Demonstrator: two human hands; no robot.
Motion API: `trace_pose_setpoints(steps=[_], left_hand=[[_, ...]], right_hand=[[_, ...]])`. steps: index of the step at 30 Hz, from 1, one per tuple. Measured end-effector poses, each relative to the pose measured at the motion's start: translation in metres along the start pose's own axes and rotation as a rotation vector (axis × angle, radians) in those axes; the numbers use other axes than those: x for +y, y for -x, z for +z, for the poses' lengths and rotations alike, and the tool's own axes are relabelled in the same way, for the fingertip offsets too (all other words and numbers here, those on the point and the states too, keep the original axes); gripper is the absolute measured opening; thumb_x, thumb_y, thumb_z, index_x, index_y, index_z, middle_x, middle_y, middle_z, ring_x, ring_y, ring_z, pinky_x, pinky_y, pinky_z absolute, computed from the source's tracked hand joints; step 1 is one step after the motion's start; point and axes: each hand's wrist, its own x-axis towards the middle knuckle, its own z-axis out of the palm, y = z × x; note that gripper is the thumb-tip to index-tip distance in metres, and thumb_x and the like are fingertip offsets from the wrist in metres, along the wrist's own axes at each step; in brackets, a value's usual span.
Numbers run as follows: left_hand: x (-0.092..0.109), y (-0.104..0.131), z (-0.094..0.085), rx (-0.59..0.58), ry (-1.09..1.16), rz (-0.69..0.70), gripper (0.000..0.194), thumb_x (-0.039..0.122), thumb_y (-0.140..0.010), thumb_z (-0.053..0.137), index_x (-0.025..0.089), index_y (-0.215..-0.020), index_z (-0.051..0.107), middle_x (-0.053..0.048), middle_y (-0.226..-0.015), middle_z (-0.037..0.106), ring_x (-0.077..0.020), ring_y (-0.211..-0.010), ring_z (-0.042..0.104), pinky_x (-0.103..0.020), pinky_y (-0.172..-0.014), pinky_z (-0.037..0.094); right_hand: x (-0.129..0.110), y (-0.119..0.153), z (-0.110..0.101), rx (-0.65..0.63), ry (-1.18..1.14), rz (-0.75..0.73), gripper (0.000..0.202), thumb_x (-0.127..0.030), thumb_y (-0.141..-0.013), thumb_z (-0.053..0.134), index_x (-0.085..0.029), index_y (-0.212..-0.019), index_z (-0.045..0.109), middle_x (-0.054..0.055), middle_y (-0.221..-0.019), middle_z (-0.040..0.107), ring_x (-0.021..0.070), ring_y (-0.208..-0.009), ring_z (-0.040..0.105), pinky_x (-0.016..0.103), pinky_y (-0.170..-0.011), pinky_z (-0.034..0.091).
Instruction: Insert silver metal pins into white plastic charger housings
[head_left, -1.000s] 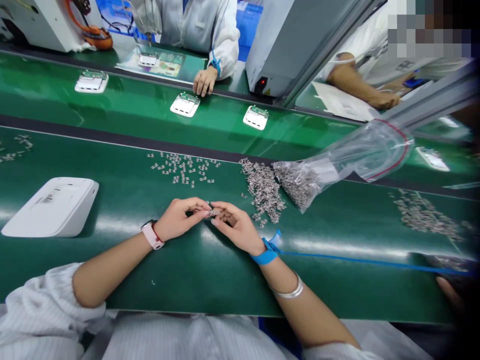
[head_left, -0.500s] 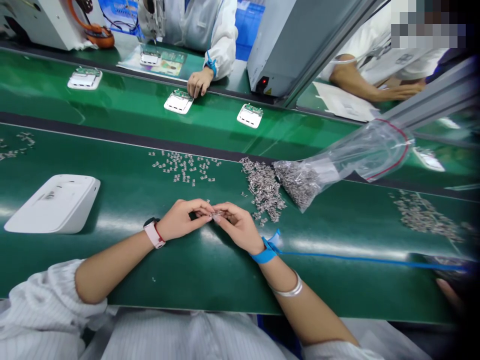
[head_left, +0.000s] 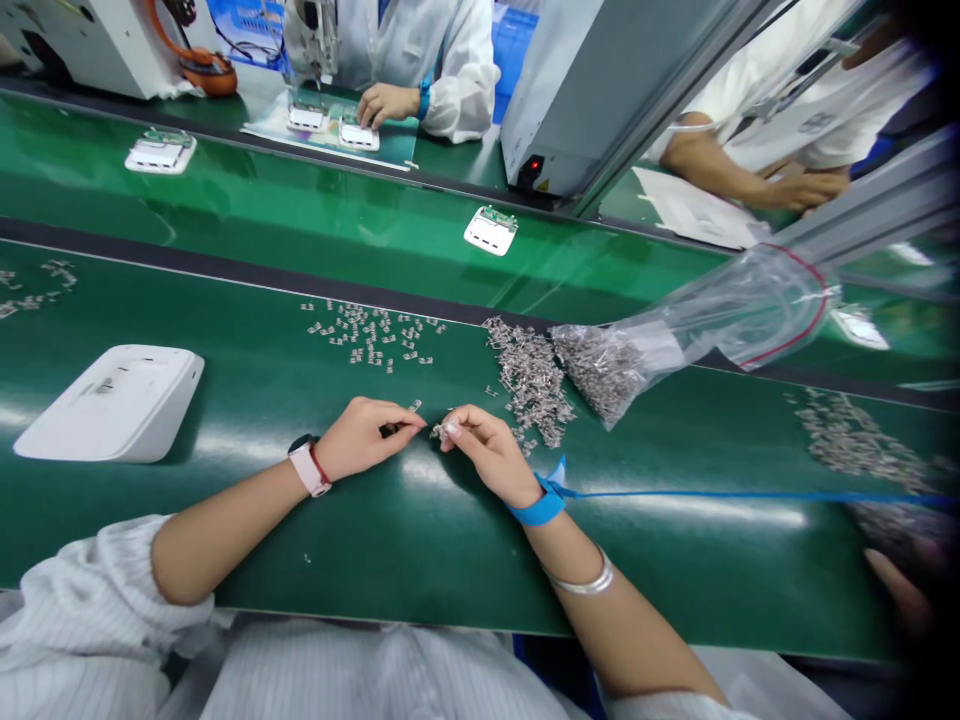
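My left hand (head_left: 371,435) is closed in a pinch over the green work surface, thumb and index finger pressed together. Whether anything sits between those fingertips is too small to tell. Just beyond the index finger is a small metal piece (head_left: 416,406). Slightly to the right, my right hand (head_left: 487,450) is closed around several small metal parts (head_left: 441,431), which poke out at its fingertips. A dense pile of the same small metal parts (head_left: 534,380) lies behind my right hand. Farther left, a looser spread of small metal pieces (head_left: 371,330) lies behind my left hand.
A clear plastic bag (head_left: 622,360) of metal parts leans right of the pile. At left lies a white plastic housing (head_left: 112,405). A blue cord (head_left: 697,494) runs right from my wrist strap. Across the belt, a co-worker's hand (head_left: 386,103) touches a white unit (head_left: 359,134).
My hands have come apart, the right one moving slightly right with metal parts in its fingers. Across from me, the co-worker has lifted a white unit off the belt onto the mat.
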Motion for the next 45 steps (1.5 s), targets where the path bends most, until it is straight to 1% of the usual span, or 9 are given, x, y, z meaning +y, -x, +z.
trace_pose_setpoints(steps=[6, 8, 12, 18, 29, 34, 37, 41, 45], left_hand=[[0.001, 0.0, 0.0, -0.033, -0.029, 0.071, 0.027, 0.023, -0.079, 0.055, 0.017, -0.106, 0.058, -0.004, -0.099, 0.065, -0.0149, -0.087, 0.061, -0.025, -0.078, 0.047], [0.001, 0.0, 0.002, -0.068, -0.08, 0.093, 0.023, 0.024, -0.08, 0.055, 0.019, -0.101, 0.06, -0.003, -0.096, 0.066, -0.0158, -0.087, 0.061, -0.026, -0.079, 0.045], [0.003, -0.001, 0.003, -0.047, -0.087, 0.092, 0.014, 0.026, -0.082, 0.052, 0.018, -0.087, 0.062, -0.002, -0.084, 0.067, -0.0134, -0.076, 0.06, -0.024, -0.073, 0.044], [0.006, 0.0, -0.002, -0.04, -0.008, 0.108, 0.013, 0.024, -0.082, 0.051, 0.016, -0.08, 0.061, -0.001, -0.076, 0.066, -0.0122, -0.071, 0.059, -0.024, -0.072, 0.041], [0.008, 0.001, -0.005, 0.005, 0.078, 0.061, 0.018, 0.026, -0.081, 0.048, 0.015, -0.072, 0.059, -0.003, -0.072, 0.063, -0.0129, -0.067, 0.056, -0.024, -0.068, 0.043], [0.005, 0.001, -0.005, 0.066, 0.039, 0.042, 0.014, 0.022, -0.079, 0.049, 0.016, -0.07, 0.058, -0.003, -0.072, 0.063, -0.0139, -0.069, 0.057, -0.026, -0.069, 0.043], [0.005, 0.002, -0.003, 0.042, 0.001, 0.04, 0.012, 0.023, -0.077, 0.051, 0.015, -0.084, 0.058, -0.005, -0.084, 0.064, -0.0168, -0.08, 0.059, -0.028, -0.074, 0.044], [0.009, 0.004, 0.001, -0.047, -0.021, 0.082, 0.03, 0.029, -0.078, 0.055, 0.018, -0.106, 0.055, -0.005, -0.104, 0.063, -0.0187, -0.094, 0.058, -0.03, -0.084, 0.042], [0.012, 0.003, 0.005, -0.032, -0.001, 0.057, 0.017, 0.026, -0.081, 0.053, 0.019, -0.094, 0.062, -0.001, -0.091, 0.068, -0.0155, -0.083, 0.061, -0.027, -0.078, 0.043]], right_hand=[[-0.002, -0.001, 0.001, -0.036, -0.036, 0.019, 0.029, -0.046, -0.079, 0.055, -0.017, -0.076, 0.055, 0.0, -0.067, 0.057, 0.011, -0.064, 0.054, 0.025, -0.064, 0.044], [-0.004, -0.001, 0.002, -0.038, -0.04, 0.017, 0.029, -0.046, -0.08, 0.055, -0.017, -0.075, 0.056, 0.0, -0.066, 0.057, 0.0104, -0.063, 0.054, 0.025, -0.063, 0.045], [-0.005, -0.002, 0.003, -0.041, -0.047, 0.022, 0.031, -0.047, -0.079, 0.055, -0.017, -0.07, 0.056, 0.0, -0.065, 0.056, 0.0101, -0.059, 0.053, 0.025, -0.06, 0.046], [0.003, -0.003, -0.001, -0.001, -0.114, 0.033, 0.029, -0.043, -0.079, 0.056, -0.017, -0.068, 0.056, -0.001, -0.061, 0.056, 0.0089, -0.055, 0.052, 0.024, -0.058, 0.045], [0.004, -0.002, -0.006, -0.071, -0.129, 0.056, 0.025, -0.04, -0.078, 0.059, -0.016, -0.069, 0.059, 0.001, -0.064, 0.06, 0.0102, -0.058, 0.055, 0.025, -0.059, 0.046], [-0.001, 0.0, -0.004, 0.063, -0.042, -0.004, 0.026, -0.043, -0.076, 0.06, -0.017, -0.072, 0.061, 0.003, -0.07, 0.063, 0.0117, -0.059, 0.057, 0.027, -0.059, 0.048], [-0.005, 0.002, 0.0, 0.077, 0.019, -0.061, 0.025, -0.042, -0.077, 0.059, -0.018, -0.072, 0.061, 0.002, -0.069, 0.062, 0.0117, -0.06, 0.056, 0.026, -0.059, 0.046], [-0.009, 0.005, 0.006, 0.023, 0.062, -0.103, 0.024, -0.039, -0.079, 0.057, -0.017, -0.069, 0.059, 0.002, -0.065, 0.058, 0.012, -0.062, 0.053, 0.026, -0.059, 0.043], [-0.011, 0.007, 0.008, 0.04, 0.094, -0.103, 0.025, -0.04, -0.079, 0.057, -0.018, -0.067, 0.058, 0.001, -0.063, 0.057, 0.0123, -0.06, 0.052, 0.026, -0.058, 0.042]])
